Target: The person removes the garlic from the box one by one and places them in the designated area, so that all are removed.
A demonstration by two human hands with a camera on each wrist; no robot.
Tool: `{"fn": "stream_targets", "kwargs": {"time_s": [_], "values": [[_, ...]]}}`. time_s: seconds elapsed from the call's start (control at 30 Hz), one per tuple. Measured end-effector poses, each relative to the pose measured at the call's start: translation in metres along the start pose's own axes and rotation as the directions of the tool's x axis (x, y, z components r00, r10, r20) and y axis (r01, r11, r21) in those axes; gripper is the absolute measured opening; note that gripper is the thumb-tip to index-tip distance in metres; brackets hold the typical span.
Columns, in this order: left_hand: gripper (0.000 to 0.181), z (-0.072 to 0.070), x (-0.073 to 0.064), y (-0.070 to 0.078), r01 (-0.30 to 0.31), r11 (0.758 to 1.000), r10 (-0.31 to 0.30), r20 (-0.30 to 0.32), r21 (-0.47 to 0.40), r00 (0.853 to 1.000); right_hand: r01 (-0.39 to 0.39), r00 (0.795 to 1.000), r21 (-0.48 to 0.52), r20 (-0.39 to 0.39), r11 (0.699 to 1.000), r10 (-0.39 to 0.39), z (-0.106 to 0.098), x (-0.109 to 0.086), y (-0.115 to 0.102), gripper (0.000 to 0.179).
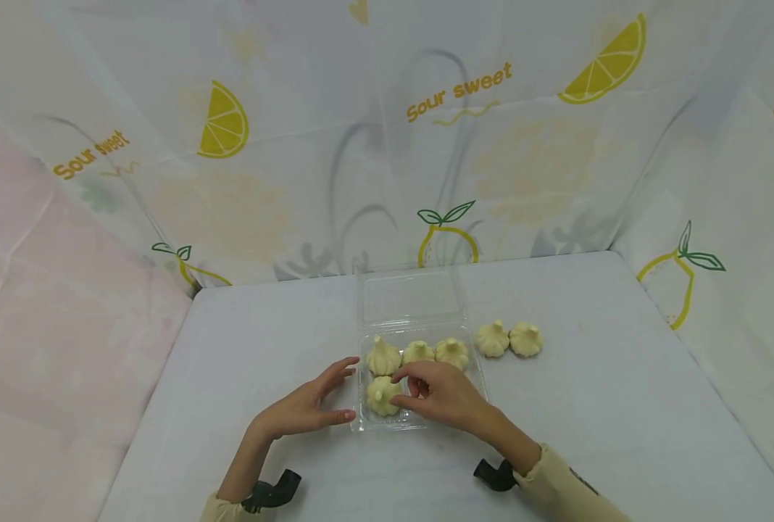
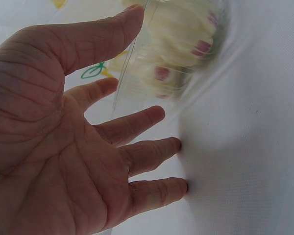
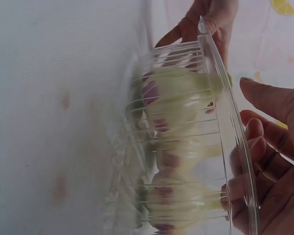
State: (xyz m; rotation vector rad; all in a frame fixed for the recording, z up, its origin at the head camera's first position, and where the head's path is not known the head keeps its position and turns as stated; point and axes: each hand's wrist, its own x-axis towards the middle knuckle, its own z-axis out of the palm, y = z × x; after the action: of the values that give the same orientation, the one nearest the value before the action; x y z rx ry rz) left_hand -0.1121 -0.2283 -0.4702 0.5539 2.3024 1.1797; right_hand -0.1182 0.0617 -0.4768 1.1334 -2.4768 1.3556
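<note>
Nearest to my head camera, beige sleeves (image 1: 566, 484) and black wrist mounts (image 1: 276, 491) edge the view. Just beyond, the person's left hand (image 1: 304, 408) stands beside a clear container (image 1: 393, 427), its fingers spread and relaxed, grasping nothing; only my left wrist view gives me the palm and the lower fingertips down at the white tabletop (image 1: 276, 326). The right hand (image 1: 446, 395) arches over the container, thumb and fingers bent but apart, with nothing pinched between them. From the head view I cannot tell whether they touch the near-left garlic bulb (image 1: 382, 396); my right wrist view shows the thumb tip just clear of a stalk. Both wrist views show me purple patches low on the bulbs through the clear wall, where the head view gives pale tops. Behind that bulb sits a row of three (image 1: 384, 356), two more (image 1: 525, 339) lie outside on the right, then comes the opened lid (image 1: 412, 297), and farthest the lemon-printed cloth (image 1: 309, 87).
</note>
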Motion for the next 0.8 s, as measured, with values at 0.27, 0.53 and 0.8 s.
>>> {"fn": "stream_targets", "kwargs": {"time_s": [0.27,0.53,0.8], "values": [[0.085,0.0,0.0,0.0,0.014,1.0,-0.014,0.004,-0.006,1.0,0.017,1.0,-0.005,0.001,1.0,-0.017,0.009,0.001,0.0,0.025],[0.084,0.0,-0.001,0.004,0.016,1.0,-0.016,0.008,-0.01,1.0,0.014,1.0,-0.017,0.005,1.0,-0.014,0.014,0.003,-0.005,0.026],[0.085,0.0,-0.001,0.004,0.03,0.999,-0.03,0.008,-0.013,1.0,-0.033,0.999,-0.007,0.011,0.999,0.033,0.018,0.005,-0.01,0.024]]}}
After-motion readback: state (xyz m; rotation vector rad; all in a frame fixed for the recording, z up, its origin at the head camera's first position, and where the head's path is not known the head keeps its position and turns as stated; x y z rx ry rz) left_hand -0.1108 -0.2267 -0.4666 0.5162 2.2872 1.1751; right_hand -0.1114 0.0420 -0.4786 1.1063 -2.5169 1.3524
